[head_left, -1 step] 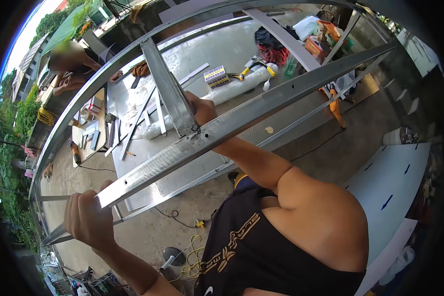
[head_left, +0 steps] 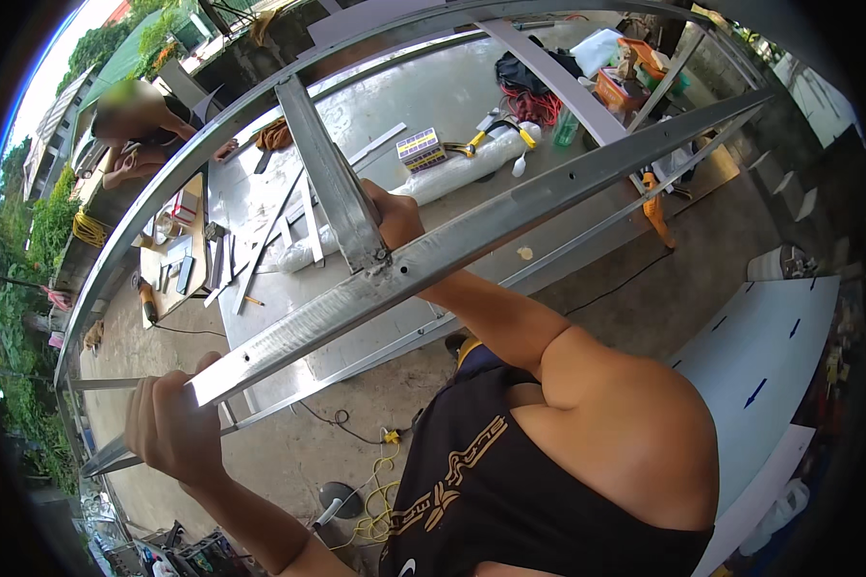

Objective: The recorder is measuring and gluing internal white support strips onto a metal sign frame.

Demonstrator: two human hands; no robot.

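A large welded metal frame (head_left: pixel 471 245) of square tubing spans the view, raised between me and the table. Its near beam runs from lower left to upper right, with drilled holes and a ground, shiny stretch. My left hand (head_left: pixel 173 423) wraps its fingers round this beam near the lower left end. Behind the beam, my right hand (head_left: pixel 394 213) is closed against the crossbar (head_left: pixel 327 168), close to the welded joint; the beam covers my wrist and part of that hand.
Beyond the frame lies a metal-topped table (head_left: pixel 443 82) with a bubble-wrap roll (head_left: pixel 476 159), a yellow-and-white box (head_left: pixel 420 150) and metal strips. A co-worker (head_left: pixel 140 120) sits at the far left by a small table (head_left: pixel 194 252). A yellow cord (head_left: pixel 380 500) lies on the floor; a pale panel (head_left: pixel 770 365) leans right.
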